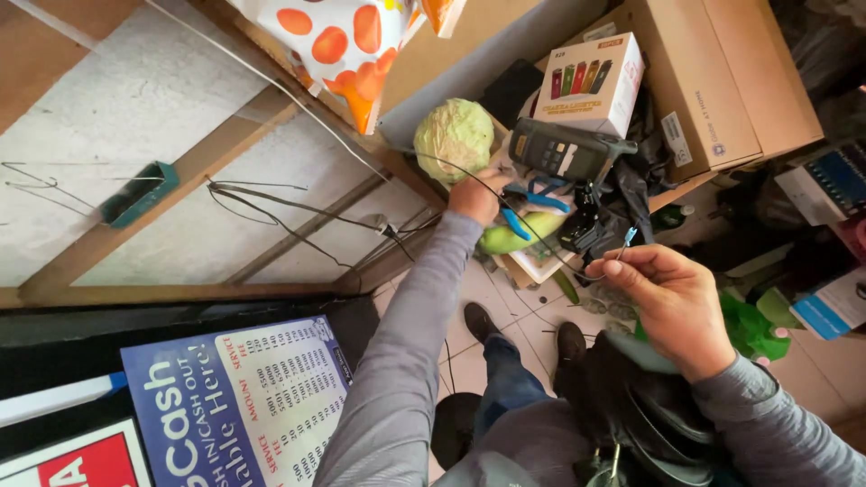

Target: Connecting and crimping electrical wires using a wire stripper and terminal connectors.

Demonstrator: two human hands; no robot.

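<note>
**Thin wire stretched between two hands**

Pinched in right hand (pixel 672 302) fingertips: thin black wire (pixel 541 243), long axis slanting up-left toward left hand (pixel 478 194). Left fingers curled shut around blue-handled pliers (pixel 528 212), handles pointing right. Just beyond left knuckles: pale cabbage (pixel 454 137), grey handheld terminal (pixel 564 151).

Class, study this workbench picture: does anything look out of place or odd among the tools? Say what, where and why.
A pale green cabbage sits at the back of the bench beside a handheld meter and cardboard boxes, odd among tools. The left hand reaches blue-handled pliers; the right hand pinches a thin wire.
</note>
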